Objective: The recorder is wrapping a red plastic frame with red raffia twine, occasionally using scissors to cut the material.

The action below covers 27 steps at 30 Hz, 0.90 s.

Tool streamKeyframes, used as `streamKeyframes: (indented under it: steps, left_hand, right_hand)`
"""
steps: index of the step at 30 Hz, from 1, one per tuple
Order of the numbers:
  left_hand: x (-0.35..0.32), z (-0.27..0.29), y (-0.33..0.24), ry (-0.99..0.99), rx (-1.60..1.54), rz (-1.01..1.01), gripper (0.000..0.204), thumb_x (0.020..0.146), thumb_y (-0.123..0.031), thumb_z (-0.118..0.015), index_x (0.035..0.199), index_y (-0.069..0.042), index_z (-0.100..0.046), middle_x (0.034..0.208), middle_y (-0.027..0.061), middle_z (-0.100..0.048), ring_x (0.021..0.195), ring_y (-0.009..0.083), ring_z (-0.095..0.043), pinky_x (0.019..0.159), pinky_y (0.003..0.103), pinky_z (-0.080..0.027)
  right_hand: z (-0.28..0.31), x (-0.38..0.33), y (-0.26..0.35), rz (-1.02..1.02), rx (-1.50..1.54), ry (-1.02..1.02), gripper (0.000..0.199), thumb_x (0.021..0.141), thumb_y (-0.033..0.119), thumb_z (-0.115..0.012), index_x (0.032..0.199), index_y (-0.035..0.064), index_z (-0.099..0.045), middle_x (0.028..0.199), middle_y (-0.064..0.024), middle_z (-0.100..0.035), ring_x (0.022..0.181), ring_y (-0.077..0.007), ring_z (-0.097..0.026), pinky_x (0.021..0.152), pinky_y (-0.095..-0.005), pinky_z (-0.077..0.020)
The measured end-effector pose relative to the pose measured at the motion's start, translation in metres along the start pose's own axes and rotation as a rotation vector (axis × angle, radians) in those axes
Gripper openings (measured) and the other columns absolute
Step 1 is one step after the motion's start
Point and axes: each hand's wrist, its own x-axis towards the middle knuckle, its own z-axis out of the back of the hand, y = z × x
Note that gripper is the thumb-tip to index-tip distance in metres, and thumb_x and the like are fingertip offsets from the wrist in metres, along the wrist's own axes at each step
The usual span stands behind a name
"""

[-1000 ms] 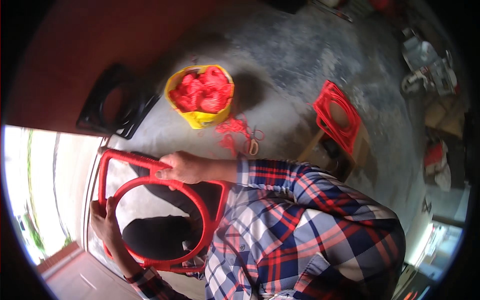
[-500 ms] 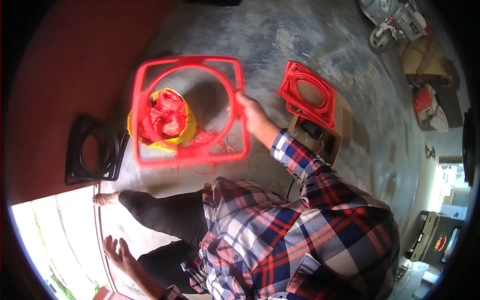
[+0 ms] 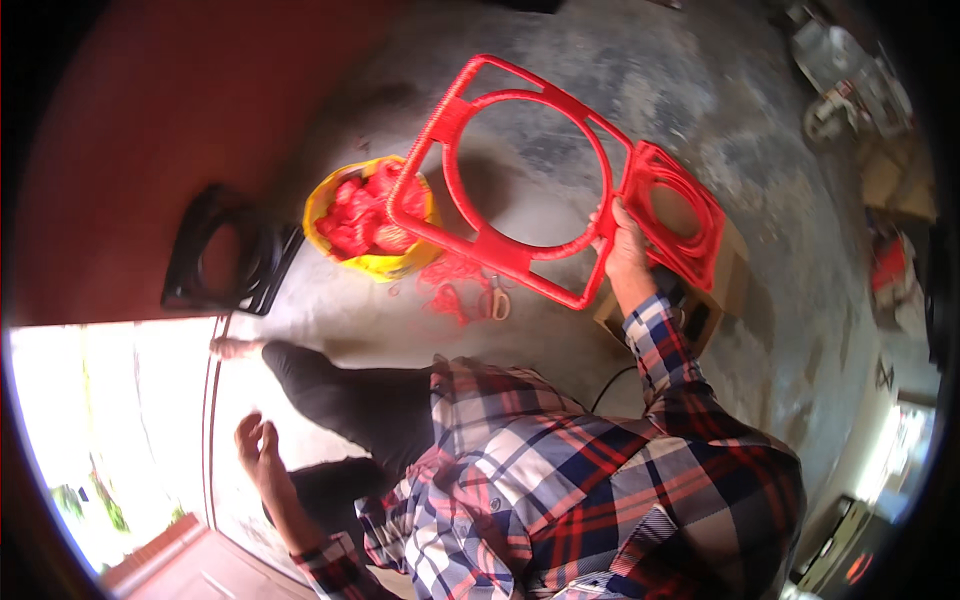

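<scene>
Your right hand (image 3: pixel 622 240) is closed around the edge of a red square frame with a round opening, wrapped in cord (image 3: pixel 515 175), and holds it tilted in the air above the grey concrete floor (image 3: pixel 700 90). Just right of that hand, a second red square frame (image 3: pixel 680 215) lies on a brown cardboard box (image 3: pixel 722 290). To the left of it, past the held frame, stands a yellow bucket full of red cord (image 3: pixel 365 215), with loose red cord and scissors (image 3: pixel 492 298) beside it. Your left hand (image 3: pixel 258 445) hangs low, fingers spread, holding nothing. A black square frame (image 3: pixel 230 255) lies above it.

Red frame (image 3: pixel 510 170) now nearer red stack (image 3: pixel 675 215)
</scene>
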Motion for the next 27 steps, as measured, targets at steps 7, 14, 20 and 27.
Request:
streamKeyframes:
  steps: [7, 14, 20, 27]
  left_hand:
    - [-0.032, -0.026, -0.051, 0.074, -0.145, 0.017, 0.021, 0.088, -0.007, -0.064, 0.108, 0.000, -0.062, 0.096, 0.0061, -0.064, 0.092, 0.0144, -0.059, 0.079, 0.026, -0.047]
    - [-0.043, -0.040, -0.104, 0.195, -0.511, 0.001, 0.047, 0.099, -0.037, -0.049, 0.122, 0.003, -0.055, 0.105, 0.0123, -0.065, 0.095, 0.0168, -0.062, 0.083, 0.030, -0.048]
    - [-0.048, -0.037, -0.096, 0.155, -0.793, 0.128, 0.030, 0.099, -0.023, -0.047, 0.112, 0.003, -0.057, 0.088, 0.0097, -0.067, 0.067, 0.0150, -0.062, 0.063, 0.028, -0.050]
    - [-0.073, -0.016, -0.070, 0.003, -1.051, 0.204, 0.024, 0.097, -0.016, -0.052, 0.110, 0.002, -0.058, 0.082, 0.0116, -0.066, 0.056, 0.0123, -0.057, 0.047, 0.021, -0.045]
  right_hand:
    - [-0.068, -0.048, -0.016, -0.158, -0.244, 0.231, 0.031, 0.091, 0.038, -0.065, 0.097, 0.0074, -0.061, 0.080, -0.0043, -0.063, 0.070, -0.0166, -0.063, 0.060, -0.0280, -0.0521]
    - [-0.128, -0.096, -0.030, -0.287, -0.415, 0.439, 0.031, 0.095, 0.039, -0.058, 0.095, 0.0074, -0.058, 0.071, -0.0045, -0.061, 0.059, -0.0129, -0.059, 0.048, -0.0230, -0.0463]
    - [-0.168, -0.130, -0.045, -0.356, -0.537, 0.613, 0.031, 0.097, 0.037, -0.056, 0.097, 0.0062, -0.058, 0.074, -0.0047, -0.061, 0.059, -0.0140, -0.059, 0.052, -0.0244, -0.0483]
    - [-0.193, -0.137, -0.062, -0.436, -0.613, 0.747, 0.032, 0.097, 0.036, -0.054, 0.098, 0.0046, -0.058, 0.073, -0.0070, -0.062, 0.061, -0.0161, -0.060, 0.056, -0.0266, -0.0496]
